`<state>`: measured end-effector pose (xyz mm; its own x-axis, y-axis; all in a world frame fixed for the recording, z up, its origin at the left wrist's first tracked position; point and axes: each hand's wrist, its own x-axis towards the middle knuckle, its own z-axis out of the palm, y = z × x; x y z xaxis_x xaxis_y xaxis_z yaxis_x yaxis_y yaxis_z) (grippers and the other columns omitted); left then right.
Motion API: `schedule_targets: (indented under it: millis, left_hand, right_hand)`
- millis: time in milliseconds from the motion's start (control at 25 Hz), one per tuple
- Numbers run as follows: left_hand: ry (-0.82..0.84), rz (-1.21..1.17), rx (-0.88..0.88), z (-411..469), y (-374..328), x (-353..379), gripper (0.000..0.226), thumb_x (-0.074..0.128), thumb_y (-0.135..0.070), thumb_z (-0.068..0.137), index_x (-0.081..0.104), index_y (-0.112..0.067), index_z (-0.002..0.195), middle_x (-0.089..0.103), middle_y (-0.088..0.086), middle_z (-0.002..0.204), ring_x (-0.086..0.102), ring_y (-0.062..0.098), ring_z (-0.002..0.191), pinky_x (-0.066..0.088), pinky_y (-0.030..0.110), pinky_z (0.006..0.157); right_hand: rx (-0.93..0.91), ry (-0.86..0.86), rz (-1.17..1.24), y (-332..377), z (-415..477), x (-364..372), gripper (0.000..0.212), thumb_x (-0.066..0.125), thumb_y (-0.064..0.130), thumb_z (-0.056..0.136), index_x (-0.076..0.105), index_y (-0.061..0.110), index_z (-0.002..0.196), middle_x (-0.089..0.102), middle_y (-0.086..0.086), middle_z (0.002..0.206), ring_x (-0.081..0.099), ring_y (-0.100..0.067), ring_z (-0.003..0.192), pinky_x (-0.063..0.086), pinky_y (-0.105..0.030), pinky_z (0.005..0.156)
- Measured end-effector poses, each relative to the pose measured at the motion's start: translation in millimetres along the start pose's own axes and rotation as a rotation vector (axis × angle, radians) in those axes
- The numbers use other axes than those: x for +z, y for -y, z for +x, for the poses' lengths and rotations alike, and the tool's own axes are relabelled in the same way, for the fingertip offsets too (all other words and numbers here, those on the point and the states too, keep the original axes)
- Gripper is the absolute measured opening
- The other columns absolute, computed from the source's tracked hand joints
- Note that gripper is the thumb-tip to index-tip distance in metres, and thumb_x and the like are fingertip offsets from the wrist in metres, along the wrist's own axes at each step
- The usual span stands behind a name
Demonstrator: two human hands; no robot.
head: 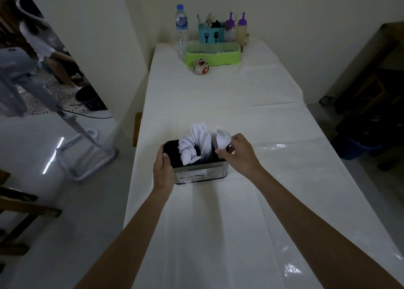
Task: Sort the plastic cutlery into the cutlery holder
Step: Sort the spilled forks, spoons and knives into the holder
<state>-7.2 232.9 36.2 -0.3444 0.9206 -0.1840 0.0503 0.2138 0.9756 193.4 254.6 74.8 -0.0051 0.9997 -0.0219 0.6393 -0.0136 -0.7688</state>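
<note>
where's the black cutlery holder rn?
Head view, centre: black cutlery holder on the white table, left hand gripping its left end, right hand at its right compartment.

From my remote seat I cannot tell spoons from forks among the blurred white plastic cutlery (201, 144), whose handles vanish inside the black box-shaped cutlery holder (200, 170), its left end hidden behind my left hand (162, 168).

Cutlery holder (201, 170) stands on near part of table (273, 179), cutlery (196, 144) upright in it. Left hand (162, 168) against its left end, right hand (238, 150) at its right end (fingers among the cutlery). Bottle (181, 30), caddy (211, 33), tray (213, 54) at far end.
</note>
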Motion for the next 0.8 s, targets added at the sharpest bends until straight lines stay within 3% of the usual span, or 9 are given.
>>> schedule_targets:
  millis: [120,240,400,520,640,800]
  left_hand:
    - [-0.006,0.018,0.038,-0.6,3.7,1.1,0.043,0.029,-0.018,0.103,0.03,-0.01,0.146,0.039,0.005,0.147,0.037,0.015,0.134,0.029,0.018,0.104]
    - [-0.016,0.03,0.079,1.8,8.3,1.0,0.044,0.029,-0.019,0.103,0.031,-0.01,0.145,0.038,0.007,0.148,0.036,0.019,0.136,0.028,0.023,0.11]
    - [-0.013,0.049,0.089,0.9,8.6,1.7,0.044,0.029,-0.018,0.103,0.031,-0.008,0.145,0.039,0.008,0.148,0.036,0.019,0.136,0.029,0.017,0.106]
    - [0.008,0.049,0.094,2.1,10.5,-0.4,0.044,0.029,-0.02,0.103,0.031,-0.008,0.145,0.04,0.009,0.147,0.037,0.02,0.136,0.029,0.025,0.111]
    - [0.015,0.064,0.096,4.3,13.2,-1.7,0.045,0.029,-0.022,0.103,0.031,-0.008,0.145,0.04,0.01,0.147,0.037,0.021,0.136,0.029,0.036,0.115]
    - [0.069,0.099,0.085,3.3,10.8,-5.4,0.045,0.028,-0.024,0.103,0.028,-0.012,0.147,0.039,0.005,0.148,0.037,0.016,0.135,0.028,0.024,0.111]
  right_hand:
    - [-0.023,0.082,-0.164,1.9,-0.1,-0.1,0.029,0.07,0.023,0.078,0.052,0.009,0.062,0.044,-0.005,0.086,0.05,-0.019,0.078,0.04,-0.029,0.068]
    - [-0.051,0.089,-0.234,6.4,1.5,-2.3,0.03,0.068,0.027,0.079,0.045,0.017,0.061,0.047,-0.007,0.079,0.054,-0.026,0.075,0.043,-0.035,0.068]
    - [-0.08,0.124,-0.327,10.1,4.7,-0.2,0.024,0.058,0.028,0.089,0.059,0.008,0.076,0.04,-0.007,0.092,0.053,-0.027,0.078,0.047,-0.037,0.071]
    - [-0.076,0.146,-0.324,11.8,11.7,-0.7,0.023,0.064,0.023,0.086,0.061,0.003,0.074,0.039,-0.007,0.087,0.047,-0.024,0.071,0.038,-0.028,0.058]
    - [-0.083,0.069,-0.246,9.2,14.9,-2.1,0.018,0.071,0.013,0.074,0.06,-0.001,0.069,0.046,-0.007,0.068,0.043,-0.02,0.064,0.029,-0.023,0.051]
    - [-0.091,-0.084,-0.165,1.9,8.9,1.4,0.013,0.067,0.009,0.073,0.066,-0.002,0.078,0.064,-0.015,0.075,0.058,-0.027,0.071,0.038,-0.025,0.061]
